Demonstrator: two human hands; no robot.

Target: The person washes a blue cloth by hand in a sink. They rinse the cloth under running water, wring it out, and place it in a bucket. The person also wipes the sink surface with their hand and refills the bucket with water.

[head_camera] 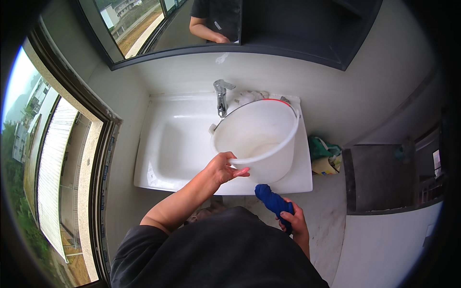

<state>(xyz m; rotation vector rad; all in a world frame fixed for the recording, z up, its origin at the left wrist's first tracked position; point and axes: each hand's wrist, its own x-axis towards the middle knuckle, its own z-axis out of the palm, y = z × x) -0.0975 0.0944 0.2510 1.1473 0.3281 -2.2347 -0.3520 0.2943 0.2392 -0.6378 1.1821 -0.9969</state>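
A white plastic bucket (pixel 275 163) with a wire handle and a red grip stands tilted on the right part of a white washbasin (pixel 144 144). My left hand (pixel 225 168) grips its near rim, thumb on top and fingers under the edge. In my right hand (pixel 294 217), to the right of my body, is a twisted blue cloth (pixel 272 201), held just off the basin's front edge. The chrome faucet (pixel 221 97) rises behind the bucket's left side. A greyish crumpled cloth or bag (pixel 248 96) lies behind the bucket, partly hidden by it.
A dark-framed mirror cabinet (pixel 180 52) hangs above the basin. An open window (pixel 97 180) is at the left. Right of the basin, a green and yellowish bag (pixel 326 154) rests low by the wall. A white panel (pixel 389 248) is at the lower right.
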